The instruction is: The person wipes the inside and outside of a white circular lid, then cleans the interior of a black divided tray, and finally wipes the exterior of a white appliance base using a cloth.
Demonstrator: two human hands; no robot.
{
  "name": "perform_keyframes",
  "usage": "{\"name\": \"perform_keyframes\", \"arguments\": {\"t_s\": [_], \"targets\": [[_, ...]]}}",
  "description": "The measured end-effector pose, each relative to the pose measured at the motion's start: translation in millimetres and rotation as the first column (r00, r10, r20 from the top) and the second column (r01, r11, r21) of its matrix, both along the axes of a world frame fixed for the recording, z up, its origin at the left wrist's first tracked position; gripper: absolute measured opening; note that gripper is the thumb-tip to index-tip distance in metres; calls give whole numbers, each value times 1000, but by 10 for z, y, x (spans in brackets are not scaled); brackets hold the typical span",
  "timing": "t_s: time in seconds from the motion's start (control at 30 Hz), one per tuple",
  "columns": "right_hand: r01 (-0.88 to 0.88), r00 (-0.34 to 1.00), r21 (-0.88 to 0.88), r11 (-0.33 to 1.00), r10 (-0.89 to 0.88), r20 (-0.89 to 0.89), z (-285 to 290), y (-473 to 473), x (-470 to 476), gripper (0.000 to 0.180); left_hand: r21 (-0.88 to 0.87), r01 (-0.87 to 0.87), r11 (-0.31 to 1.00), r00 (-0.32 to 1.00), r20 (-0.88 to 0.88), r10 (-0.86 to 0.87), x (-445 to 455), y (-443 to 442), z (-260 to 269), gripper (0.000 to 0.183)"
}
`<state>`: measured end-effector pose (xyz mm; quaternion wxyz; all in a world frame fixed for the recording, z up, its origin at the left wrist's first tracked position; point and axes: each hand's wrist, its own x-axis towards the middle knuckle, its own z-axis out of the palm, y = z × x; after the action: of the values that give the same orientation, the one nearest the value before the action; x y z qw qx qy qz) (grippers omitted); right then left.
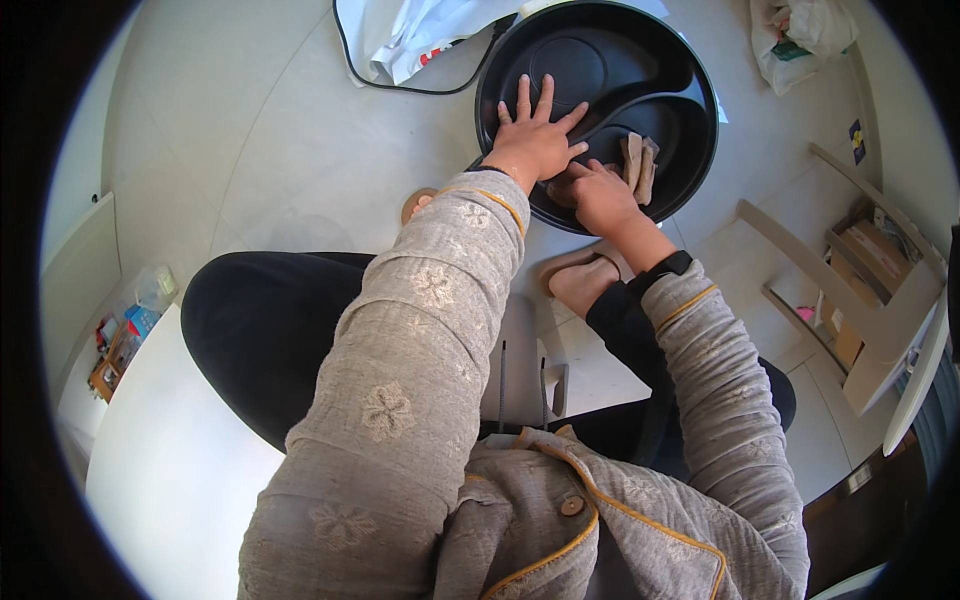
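Note:
A round black divided pot with an S-shaped partition stands on the floor before me. My left hand lies palm down over its left compartment, fingers spread wide, holding nothing that I can see. My right hand reaches over the near rim into the right compartment. Its fingertips are partly hidden, close to a brown piece near the wall. Just right of that hand, several light brown stick-like pieces, seemingly in clear wrapping, lean together in the same compartment.
A black power cord curves around a white plastic bag left of the pot. Another white bag sits at the far right. A grey chair stands on the right, and a white tabletop is at my left.

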<state>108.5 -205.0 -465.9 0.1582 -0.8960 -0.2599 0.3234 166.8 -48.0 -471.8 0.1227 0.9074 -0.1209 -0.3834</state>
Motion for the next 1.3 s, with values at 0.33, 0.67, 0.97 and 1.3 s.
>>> {"name": "perform_keyframes", "arguments": {"t_s": [0.33, 0.67, 0.97, 1.3], "targets": [[155, 971, 377, 913, -211, 112, -217, 126, -249, 48, -29, 6, 1000, 999, 46, -5, -17, -5, -56, 65], [-45, 997, -113, 993, 38, -65, -15, -539, 80, 33, -5, 4, 1000, 1000, 27, -4, -17, -10, -33, 66], [22, 952, -385, 923, 97, 289, 29, -758, 405, 18, -23, -16, 1000, 999, 29, 17, -21, 2, -43, 64], [31, 949, -327, 945, 75, 306, -120, -729, 304, 14, -32, -18, 999, 998, 60, 20, -30, -20, -67, 63]]}}
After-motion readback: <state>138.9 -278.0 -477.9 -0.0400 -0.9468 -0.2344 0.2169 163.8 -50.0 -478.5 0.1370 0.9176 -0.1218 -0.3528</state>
